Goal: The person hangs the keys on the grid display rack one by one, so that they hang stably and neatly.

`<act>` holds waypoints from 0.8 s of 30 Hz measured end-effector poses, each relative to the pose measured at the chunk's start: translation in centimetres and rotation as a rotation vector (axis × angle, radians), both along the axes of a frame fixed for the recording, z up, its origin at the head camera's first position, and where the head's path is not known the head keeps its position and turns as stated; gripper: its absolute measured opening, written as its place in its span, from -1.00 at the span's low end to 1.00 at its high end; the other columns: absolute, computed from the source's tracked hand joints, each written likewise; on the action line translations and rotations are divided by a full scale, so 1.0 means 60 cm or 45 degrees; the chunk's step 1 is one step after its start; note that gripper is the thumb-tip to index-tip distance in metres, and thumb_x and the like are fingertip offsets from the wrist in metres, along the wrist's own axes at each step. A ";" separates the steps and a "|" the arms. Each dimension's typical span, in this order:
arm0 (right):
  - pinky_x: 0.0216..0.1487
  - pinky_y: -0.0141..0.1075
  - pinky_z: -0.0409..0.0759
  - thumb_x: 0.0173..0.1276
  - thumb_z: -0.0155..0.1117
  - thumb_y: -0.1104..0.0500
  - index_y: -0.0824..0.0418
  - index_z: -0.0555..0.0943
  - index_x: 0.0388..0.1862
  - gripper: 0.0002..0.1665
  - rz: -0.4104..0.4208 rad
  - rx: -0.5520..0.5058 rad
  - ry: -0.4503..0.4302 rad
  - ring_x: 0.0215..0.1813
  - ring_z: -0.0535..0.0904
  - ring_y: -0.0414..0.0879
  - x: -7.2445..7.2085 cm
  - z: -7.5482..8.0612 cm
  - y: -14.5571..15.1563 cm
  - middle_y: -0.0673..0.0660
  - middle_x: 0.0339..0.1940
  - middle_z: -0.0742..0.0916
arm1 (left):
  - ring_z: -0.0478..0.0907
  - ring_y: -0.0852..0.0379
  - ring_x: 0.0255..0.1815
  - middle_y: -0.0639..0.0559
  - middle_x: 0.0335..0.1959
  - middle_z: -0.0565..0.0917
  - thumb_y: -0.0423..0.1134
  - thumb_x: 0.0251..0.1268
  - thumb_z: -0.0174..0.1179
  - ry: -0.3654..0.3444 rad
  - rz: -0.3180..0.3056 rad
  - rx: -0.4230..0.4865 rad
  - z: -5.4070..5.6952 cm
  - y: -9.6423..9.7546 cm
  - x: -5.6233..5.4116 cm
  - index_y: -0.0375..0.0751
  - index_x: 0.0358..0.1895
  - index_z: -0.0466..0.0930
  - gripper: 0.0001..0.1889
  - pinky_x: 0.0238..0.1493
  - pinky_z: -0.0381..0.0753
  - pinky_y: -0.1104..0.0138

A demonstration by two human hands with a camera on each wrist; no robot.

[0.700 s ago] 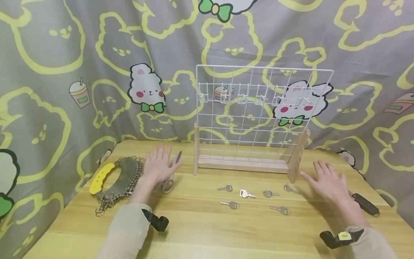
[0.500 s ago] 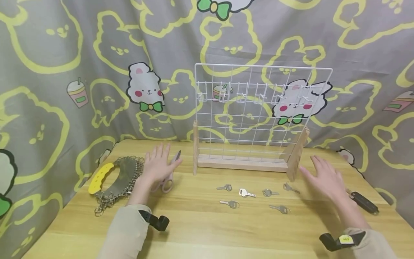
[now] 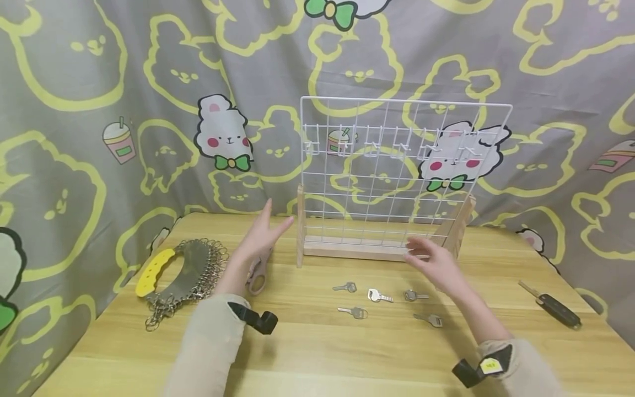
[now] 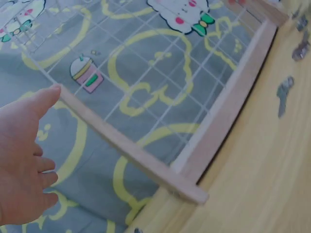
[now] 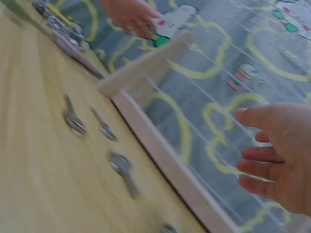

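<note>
My left hand point(image 3: 259, 238) is raised over a pair of scissors point(image 3: 257, 280), thumb and finger stretched toward the left post of a white wire grid rack point(image 3: 372, 198). In the left wrist view the thumb appears beside the wooden post point(image 4: 131, 143), with nothing in the hand. My right hand point(image 3: 439, 267) hovers before the rack's wooden base point(image 3: 357, 249), fingers loosely bent and holding nothing. Several silver keys lie on the table, among them a bright key point(image 3: 380, 296) and a darker key point(image 3: 429, 320). The key farthest right is hidden by my right hand.
Several white hooks point(image 3: 372, 148) hang across the rack. On the left lies a yellow-handled curved metal piece point(image 3: 157, 273) fringed with many small rings. A black car key point(image 3: 559, 310) lies at the right. A patterned grey curtain point(image 3: 273, 71) surrounds the table point(image 3: 307, 353).
My right hand has moved left from beside the car key to in front of the rack. My left hand has lifted, turned and shifted right toward the rack's post.
</note>
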State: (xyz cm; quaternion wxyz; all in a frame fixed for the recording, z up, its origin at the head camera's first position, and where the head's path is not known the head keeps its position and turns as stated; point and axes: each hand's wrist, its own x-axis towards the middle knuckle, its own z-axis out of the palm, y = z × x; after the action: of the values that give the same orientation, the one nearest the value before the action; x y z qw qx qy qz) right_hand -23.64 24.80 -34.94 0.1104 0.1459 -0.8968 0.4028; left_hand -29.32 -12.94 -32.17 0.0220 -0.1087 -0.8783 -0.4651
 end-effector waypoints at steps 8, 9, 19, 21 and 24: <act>-0.09 -0.20 0.60 0.20 0.28 0.29 0.47 0.52 -0.03 -0.62 0.231 -0.104 -0.186 -0.12 0.57 0.05 -0.023 -0.052 -0.083 0.30 -0.15 0.65 | -0.04 -0.10 0.44 -0.15 0.47 -0.04 0.21 0.25 0.05 0.019 0.022 0.155 0.019 0.037 -0.023 -0.16 0.48 -0.26 -0.07 0.41 -0.03 0.08; -0.12 -0.24 0.61 0.20 0.28 0.29 0.46 0.53 -0.05 -0.64 0.255 -0.102 -0.208 -0.14 0.57 0.02 -0.025 -0.059 -0.091 0.28 -0.17 0.66 | -0.02 -0.10 0.43 -0.15 0.46 -0.01 0.19 0.26 0.06 0.021 0.024 0.175 0.021 0.041 -0.025 -0.16 0.48 -0.24 -0.08 0.41 0.00 0.09; -0.27 -0.40 0.56 0.12 0.33 0.33 0.34 0.61 -0.27 -0.83 0.457 -0.036 -0.317 -0.33 0.55 -0.15 -0.052 -0.101 -0.132 0.04 -0.41 0.66 | 0.13 -0.09 0.38 -0.22 0.40 0.16 -0.12 0.34 0.08 0.055 0.026 0.387 0.025 0.065 -0.038 -0.31 0.43 -0.05 -0.27 0.37 0.15 0.14; -0.31 -0.40 0.54 0.11 0.34 0.33 0.30 0.62 -0.31 -0.86 0.462 -0.010 -0.320 -0.36 0.53 -0.17 -0.054 -0.103 -0.134 0.02 -0.43 0.65 | 0.14 -0.09 0.38 -0.22 0.40 0.15 -0.13 0.35 0.07 0.044 0.025 0.421 0.026 0.068 -0.039 -0.31 0.43 -0.05 -0.29 0.37 0.15 0.16; -0.39 -0.40 0.50 0.11 0.35 0.31 0.26 0.63 -0.35 -0.89 0.469 0.042 -0.308 -0.42 0.49 -0.19 -0.055 -0.101 -0.137 0.00 -0.47 0.64 | 0.14 -0.08 0.38 -0.20 0.40 0.16 -0.12 0.36 0.05 0.037 0.028 0.440 0.027 0.071 -0.040 -0.32 0.43 -0.03 -0.30 0.37 0.15 0.19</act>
State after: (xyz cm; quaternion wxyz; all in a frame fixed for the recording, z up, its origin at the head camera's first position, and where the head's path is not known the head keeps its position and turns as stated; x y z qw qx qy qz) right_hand -26.94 16.60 -40.98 -0.0760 0.2597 -0.8681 0.4161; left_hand -31.71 -8.70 -30.56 0.0581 -0.1002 -0.7859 -0.6074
